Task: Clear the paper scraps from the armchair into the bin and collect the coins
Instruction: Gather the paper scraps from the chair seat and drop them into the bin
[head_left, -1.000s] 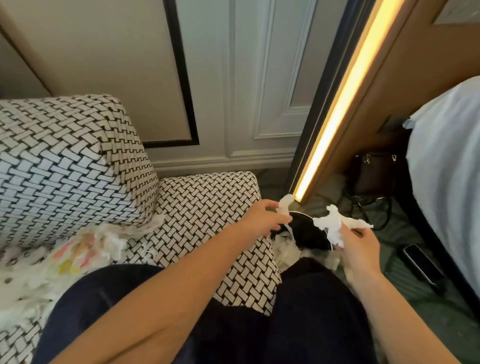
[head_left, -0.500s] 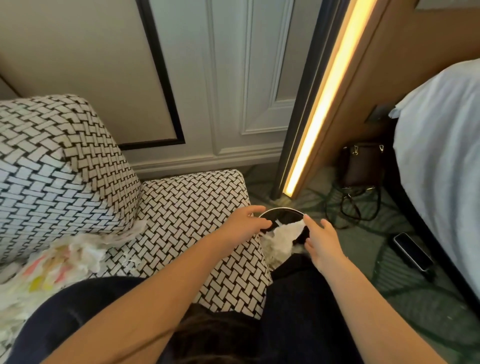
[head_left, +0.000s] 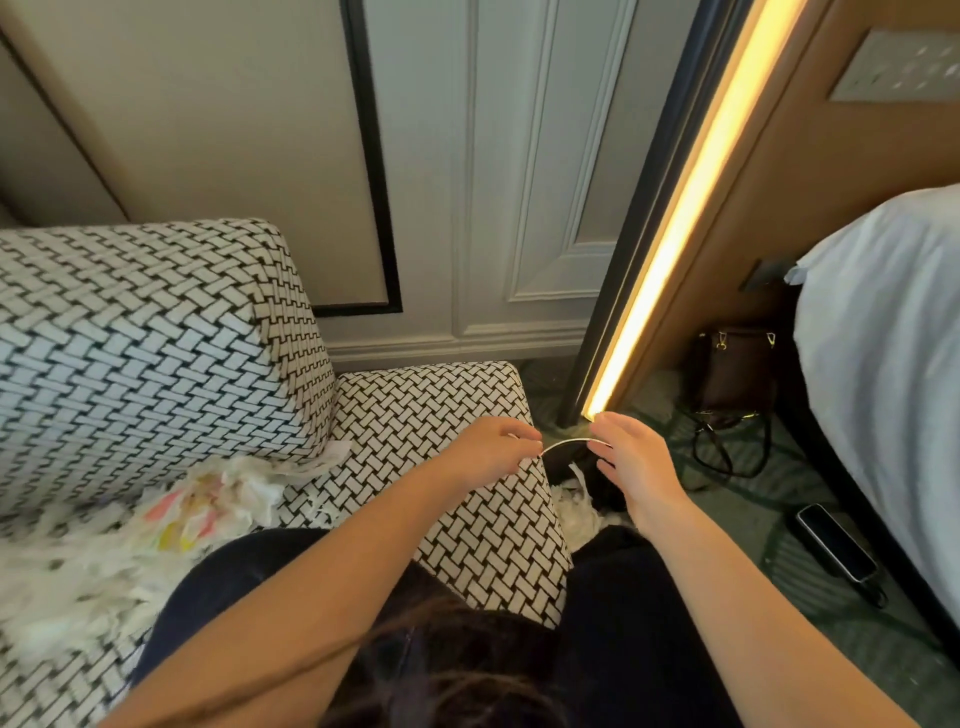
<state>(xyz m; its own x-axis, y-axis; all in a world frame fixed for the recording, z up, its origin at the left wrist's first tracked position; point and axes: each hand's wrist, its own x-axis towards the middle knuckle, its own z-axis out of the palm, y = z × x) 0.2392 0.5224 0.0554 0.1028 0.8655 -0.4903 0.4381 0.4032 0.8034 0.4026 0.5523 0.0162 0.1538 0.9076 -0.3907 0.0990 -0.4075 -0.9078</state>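
White paper scraps (head_left: 156, 525) lie heaped on the seat of the woven-pattern armchair (head_left: 156, 338), down at the near left, some with pink and yellow print showing. More torn paper (head_left: 574, 512) already sits in the dark bin (head_left: 566, 457), which stands on the floor just beside the chair's right arm. Both hands hover over its rim: the left hand (head_left: 491, 449) has its fingers curled loosely toward one another with a sliver of something white at the tips, too small to name, while the right hand (head_left: 631, 465) has its fingers spread apart and holds nothing that I can see. No coins are visible; they may be buried under the heap. The scraps look feather-light, soft and crumpled, so I judge they will compress easily but scatter and drift if grabbed carelessly; best scooped from beneath in loose bunches with cupped palms. Any coins would be small, hard and slippery, likely needing a fingertip pinch
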